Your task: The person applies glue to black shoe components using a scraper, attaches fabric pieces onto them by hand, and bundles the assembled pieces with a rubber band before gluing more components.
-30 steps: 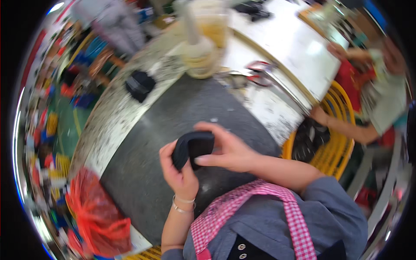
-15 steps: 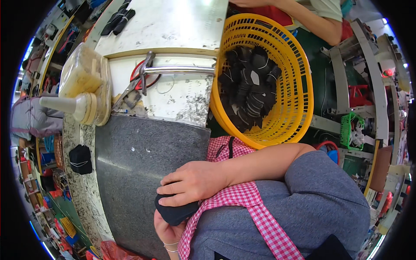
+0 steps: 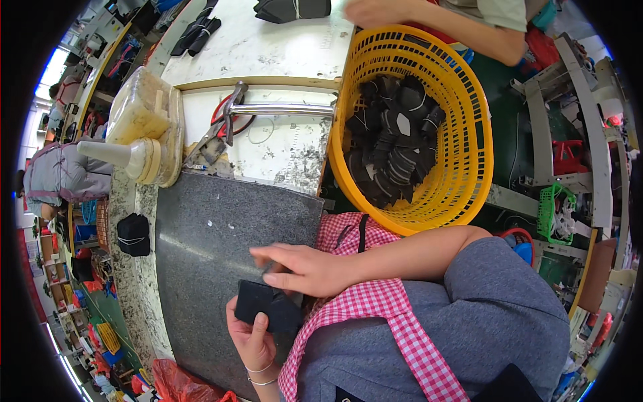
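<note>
My left hand (image 3: 253, 338) grips a black bundle of cut pieces (image 3: 268, 305) low over the dark grey work mat, close to my body. Its thumb presses on the flat near face, and the other fingers go behind it. Just above the bundle is my right hand (image 3: 305, 268), thumb and fingers apart, slightly blurred. Whether its lower fingers touch the bundle is hard to make out. A similar black bundle tied with pale string (image 3: 133, 234) lies on the worn table edge to the left of the mat (image 3: 201, 268).
A yellow basket (image 3: 479, 134) holding several black bundles stands right of the table. Beyond the mat are a hammer (image 3: 281, 109), red-handled scissors (image 3: 218, 134) and a clear container (image 3: 137, 107) with a white nozzle. More tied bundles (image 3: 293, 9) lie at the far end, near a co-worker's arm (image 3: 462, 30).
My right hand has lifted off the bundle and its fingers have spread. My left hand has raised and turned the bundle. At the far end, a tied bundle has come into view beside the co-worker's moving hand.
</note>
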Tool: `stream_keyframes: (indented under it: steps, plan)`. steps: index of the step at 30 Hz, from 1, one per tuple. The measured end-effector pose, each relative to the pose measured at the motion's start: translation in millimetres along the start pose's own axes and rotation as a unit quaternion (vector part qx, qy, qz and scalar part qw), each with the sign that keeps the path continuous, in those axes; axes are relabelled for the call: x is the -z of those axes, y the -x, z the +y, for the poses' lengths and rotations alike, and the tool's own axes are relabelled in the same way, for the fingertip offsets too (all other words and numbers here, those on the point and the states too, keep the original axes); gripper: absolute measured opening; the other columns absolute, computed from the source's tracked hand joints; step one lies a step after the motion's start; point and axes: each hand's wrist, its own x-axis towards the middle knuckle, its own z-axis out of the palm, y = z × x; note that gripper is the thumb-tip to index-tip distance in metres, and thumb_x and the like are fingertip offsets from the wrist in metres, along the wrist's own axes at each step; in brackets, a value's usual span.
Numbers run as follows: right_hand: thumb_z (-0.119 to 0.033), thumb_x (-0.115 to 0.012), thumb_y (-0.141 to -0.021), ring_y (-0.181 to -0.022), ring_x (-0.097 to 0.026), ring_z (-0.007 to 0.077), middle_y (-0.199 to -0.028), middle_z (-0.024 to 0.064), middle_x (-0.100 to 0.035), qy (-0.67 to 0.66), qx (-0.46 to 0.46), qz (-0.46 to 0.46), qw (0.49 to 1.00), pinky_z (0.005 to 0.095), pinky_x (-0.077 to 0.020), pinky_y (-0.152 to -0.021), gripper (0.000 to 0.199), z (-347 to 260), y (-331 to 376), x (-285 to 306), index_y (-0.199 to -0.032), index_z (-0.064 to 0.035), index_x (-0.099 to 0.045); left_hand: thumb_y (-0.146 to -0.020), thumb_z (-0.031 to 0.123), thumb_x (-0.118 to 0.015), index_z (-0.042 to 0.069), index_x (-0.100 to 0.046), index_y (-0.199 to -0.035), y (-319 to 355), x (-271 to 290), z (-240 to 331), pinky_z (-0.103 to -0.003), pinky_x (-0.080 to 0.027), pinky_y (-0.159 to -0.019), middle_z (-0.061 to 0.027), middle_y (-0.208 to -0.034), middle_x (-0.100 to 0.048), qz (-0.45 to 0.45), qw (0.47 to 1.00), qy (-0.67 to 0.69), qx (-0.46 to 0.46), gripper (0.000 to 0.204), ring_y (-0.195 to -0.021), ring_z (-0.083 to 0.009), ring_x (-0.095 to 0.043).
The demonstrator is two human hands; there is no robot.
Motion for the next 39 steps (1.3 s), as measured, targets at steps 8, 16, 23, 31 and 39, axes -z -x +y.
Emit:
stream_keyframes:
  steps: [8,16,23,31,39]
  plan:
    - [-0.028,-0.068,-0.096,-0.089,-0.068,0.0478,-0.093,0.0266,-0.07,0.173,-0.085,-0.128,0.973,0.0549,-0.0549,-0.075,0.036,-18,-10,1,-0.12,-0.0027,-0.057,-0.091,0.002,-0.069,0.008,-0.067,-0.122,-12,-26,-3,-0.036,-0.057,-0.086,-0.0172,-0.112,-0.073,0.086,0.88,-0.422,-0.202,0.031,-0.104,-0.0319,-0.074]
    - [-0.018,-0.073,-0.091,-0.087,-0.07,0.0434,-0.091,0.0218,-0.071,0.257,-0.127,-0.275,0.918,0.0493,-0.0555,-0.073,0.032,-52,-83,-16,-0.116,-0.005,-0.059,-0.093,0.01,-0.069,0.007,-0.06,-0.128,-17,21,10,-0.041,-0.058,-0.08,-0.0167,-0.112,-0.071,0.131,0.87,-0.433,-0.194,0.037,-0.097,-0.0382,-0.071]
    - [-0.019,-0.079,-0.09,-0.131,-0.054,0.0324,-0.14,0.0167,-0.057,0.328,0.243,0.043,0.912,0.041,-0.0437,-0.108,0.068,-30,-297,20,-0.146,0.0006,-0.047,-0.096,0.009,-0.063,0.008,-0.058,-0.128,-54,80,0,-0.045,-0.056,-0.084,-0.0168,-0.116,-0.067,0.189,0.874,-0.421,-0.15,0.033,-0.102,-0.0406,-0.067]
    - [-0.05,-0.072,-0.093,-0.108,-0.069,0.0348,-0.114,0.0212,-0.07,0.417,0.239,0.031,0.876,0.0433,-0.0517,-0.095,0.064,-26,-412,14,-0.133,-0.0025,-0.057,-0.095,0.008,-0.065,0.006,-0.057,-0.126,-121,91,26,-0.046,-0.055,-0.083,-0.018,-0.109,-0.07,0.138,0.899,-0.376,-0.175,0.032,-0.1,-0.0416,-0.068]
    - [-0.06,-0.061,-0.095,-0.096,-0.07,0.0464,-0.094,0.0287,-0.071,0.448,0.19,0.101,0.868,0.0513,-0.0532,-0.086,0.069,-41,-421,4,-0.12,0.004,-0.055,-0.092,0.012,-0.068,0.006,-0.062,-0.12,-171,69,44,-0.045,-0.055,-0.082,-0.0157,-0.107,-0.067,0.151,0.782,-0.562,-0.224,0.03,-0.098,-0.0387,-0.065]
